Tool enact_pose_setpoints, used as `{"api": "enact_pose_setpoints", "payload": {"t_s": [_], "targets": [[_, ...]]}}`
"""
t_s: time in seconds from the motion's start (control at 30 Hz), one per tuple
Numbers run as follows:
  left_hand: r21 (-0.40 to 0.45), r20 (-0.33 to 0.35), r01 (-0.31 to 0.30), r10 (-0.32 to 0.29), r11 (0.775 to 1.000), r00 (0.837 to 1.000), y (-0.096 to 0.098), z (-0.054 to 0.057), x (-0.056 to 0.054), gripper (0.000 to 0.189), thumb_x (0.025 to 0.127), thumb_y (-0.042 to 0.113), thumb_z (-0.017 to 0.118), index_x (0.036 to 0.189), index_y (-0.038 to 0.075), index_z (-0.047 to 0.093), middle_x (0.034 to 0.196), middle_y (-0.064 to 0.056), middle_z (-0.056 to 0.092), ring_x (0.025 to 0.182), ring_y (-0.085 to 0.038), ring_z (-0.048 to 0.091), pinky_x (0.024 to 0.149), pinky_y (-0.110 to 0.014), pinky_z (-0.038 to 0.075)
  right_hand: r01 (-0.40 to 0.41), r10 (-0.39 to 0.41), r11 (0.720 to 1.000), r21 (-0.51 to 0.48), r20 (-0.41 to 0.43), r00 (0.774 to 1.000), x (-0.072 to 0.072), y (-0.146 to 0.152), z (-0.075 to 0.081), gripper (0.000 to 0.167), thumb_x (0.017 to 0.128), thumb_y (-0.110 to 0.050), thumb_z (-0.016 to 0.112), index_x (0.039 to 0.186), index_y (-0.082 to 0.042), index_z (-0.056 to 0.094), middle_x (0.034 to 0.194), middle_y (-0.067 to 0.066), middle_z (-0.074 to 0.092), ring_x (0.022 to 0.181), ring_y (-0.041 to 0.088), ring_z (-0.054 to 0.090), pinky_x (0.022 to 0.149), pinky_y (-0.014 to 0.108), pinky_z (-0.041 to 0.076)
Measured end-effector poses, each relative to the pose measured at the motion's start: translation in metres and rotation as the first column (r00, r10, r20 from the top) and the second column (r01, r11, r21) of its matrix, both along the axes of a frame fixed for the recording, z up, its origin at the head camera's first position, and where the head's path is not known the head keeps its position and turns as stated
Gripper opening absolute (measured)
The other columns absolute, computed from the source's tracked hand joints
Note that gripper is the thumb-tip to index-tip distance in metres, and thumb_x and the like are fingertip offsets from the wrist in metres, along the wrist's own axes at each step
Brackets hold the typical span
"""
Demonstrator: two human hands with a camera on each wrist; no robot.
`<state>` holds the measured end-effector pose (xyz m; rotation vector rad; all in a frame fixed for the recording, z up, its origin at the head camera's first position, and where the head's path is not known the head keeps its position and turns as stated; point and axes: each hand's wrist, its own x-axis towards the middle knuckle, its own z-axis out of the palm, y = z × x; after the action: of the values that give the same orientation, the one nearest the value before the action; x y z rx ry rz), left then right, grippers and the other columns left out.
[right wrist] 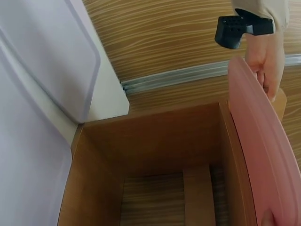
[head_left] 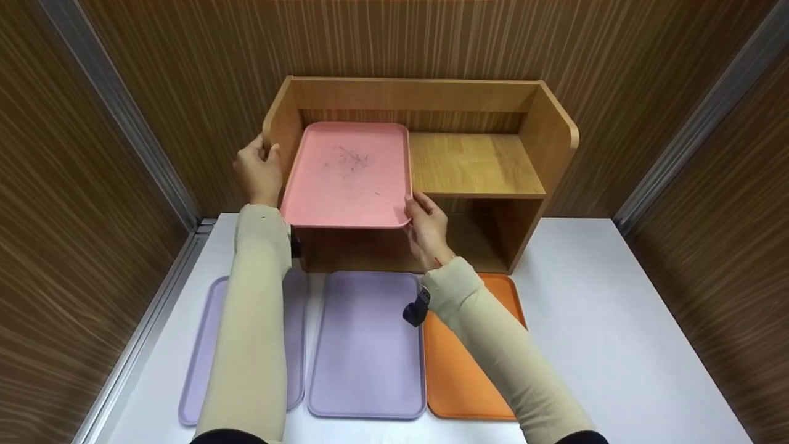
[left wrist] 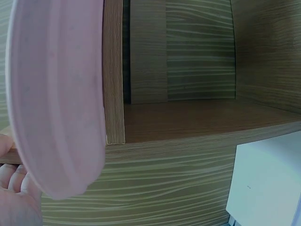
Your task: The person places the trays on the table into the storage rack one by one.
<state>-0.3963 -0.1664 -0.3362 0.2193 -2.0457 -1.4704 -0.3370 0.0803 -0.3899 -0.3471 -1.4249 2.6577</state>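
Observation:
A pink tray point(head_left: 348, 197) with dark specks near its middle lies on the left part of a small wooden shelf's point(head_left: 481, 161) upper board, its near end overhanging the front edge. My right hand point(head_left: 428, 231) pinches the tray's near right corner. My left hand point(head_left: 257, 172) grips the front edge of the shelf's left side panel, thumb on the inner face. In the left wrist view, the thumb and fingers of that hand point(left wrist: 19, 205) straddle the panel beside the tray's rim point(left wrist: 61, 108). The right wrist view shows the tray's underside point(right wrist: 258, 136) against the upper board.
Two purple trays point(head_left: 370, 345) and an orange tray point(head_left: 468, 370) lie on the white table point(head_left: 616, 345) before the shelf. My left forearm covers part of the leftmost purple one. Below the upper board is an open compartment point(head_left: 357, 250). Wood-patterned walls point(head_left: 709, 154) enclose the table.

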Motion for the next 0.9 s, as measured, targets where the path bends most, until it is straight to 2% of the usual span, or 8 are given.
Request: {"api": "enact_pose_setpoints", "payload": {"t_s": [0.17, 0.33, 0.5, 0.63, 0.73, 0.9], "targets": [[0.004, -0.007, 0.012, -0.012, 1.000, 1.000, 0.000, 0.000, 0.001, 0.030, 0.092, 0.008, 0.059, 0.122, 0.002, 0.062, 0.119, -0.013, 0.064, 0.106, -0.019, 0.060, 0.089, -0.029, 0.048, -0.048, 0.053, 0.991, 0.123, -0.041, 0.998, 0.002, 0.013, -0.005, 0.036, 0.097, -0.014, 0.052, 0.130, 0.002, 0.052, 0.120, 0.015, 0.058, 0.097, 0.019, 0.060, 0.075, 0.026, 0.054], [0.017, -0.005, 0.035, -0.035, 0.999, 0.999, 0.001, 0.000, 0.001, 0.031, 0.093, 0.008, 0.057, 0.123, 0.002, 0.062, 0.120, -0.013, 0.063, 0.107, -0.020, 0.060, 0.091, -0.029, 0.048, -0.017, 0.040, 0.969, 0.247, -0.089, 0.995, 0.005, 0.030, -0.014, 0.036, 0.098, -0.017, 0.051, 0.129, 0.002, 0.053, 0.126, 0.017, 0.057, 0.110, 0.026, 0.057, 0.092, 0.035, 0.048], [0.012, -0.007, 0.035, -0.035, 0.999, 0.999, 0.000, 0.000, 0.002, 0.030, 0.093, 0.008, 0.057, 0.122, 0.001, 0.062, 0.119, -0.013, 0.064, 0.107, -0.019, 0.060, 0.090, -0.029, 0.048, 0.020, 0.032, 0.921, 0.388, -0.129, 0.991, 0.010, 0.050, -0.031, 0.037, 0.097, -0.014, 0.052, 0.128, 0.005, 0.054, 0.131, 0.019, 0.055, 0.121, 0.031, 0.051, 0.102, 0.039, 0.040], [0.002, 0.009, 0.033, -0.033, 0.999, 0.999, -0.002, 0.001, 0.002, 0.031, 0.094, 0.010, 0.057, 0.124, 0.003, 0.061, 0.121, -0.012, 0.063, 0.108, -0.018, 0.060, 0.090, -0.027, 0.048, 0.048, 0.038, 0.872, 0.488, -0.166, 0.985, 0.019, 0.067, -0.051, 0.039, 0.095, -0.014, 0.056, 0.128, 0.007, 0.053, 0.131, 0.020, 0.054, 0.123, 0.030, 0.048, 0.105, 0.038, 0.036], [-0.016, 0.016, 0.023, -0.022, 1.000, 1.000, -0.002, 0.001, 0.001, 0.031, 0.094, 0.011, 0.057, 0.123, 0.004, 0.062, 0.119, -0.012, 0.064, 0.105, -0.017, 0.060, 0.089, -0.027, 0.048, 0.058, 0.048, 0.827, 0.559, -0.174, 0.983, 0.029, 0.080, -0.067, 0.039, 0.094, -0.018, 0.058, 0.127, 0.003, 0.056, 0.131, 0.017, 0.055, 0.122, 0.025, 0.048, 0.104, 0.038, 0.037], [-0.032, 0.012, 0.009, -0.009, 0.999, 1.000, -0.001, 0.000, 0.001, 0.029, 0.093, 0.010, 0.058, 0.121, 0.004, 0.063, 0.117, -0.012, 0.065, 0.102, -0.017, 0.060, 0.088, -0.029, 0.048, 0.042, 0.072, 0.798, 0.602, -0.164, 0.984, 0.047, 0.104, -0.091, 0.039, 0.094, -0.020, 0.058, 0.128, 0.000, 0.056, 0.133, 0.017, 0.053, 0.121, 0.022, 0.049, 0.101, 0.037, 0.039]]}}
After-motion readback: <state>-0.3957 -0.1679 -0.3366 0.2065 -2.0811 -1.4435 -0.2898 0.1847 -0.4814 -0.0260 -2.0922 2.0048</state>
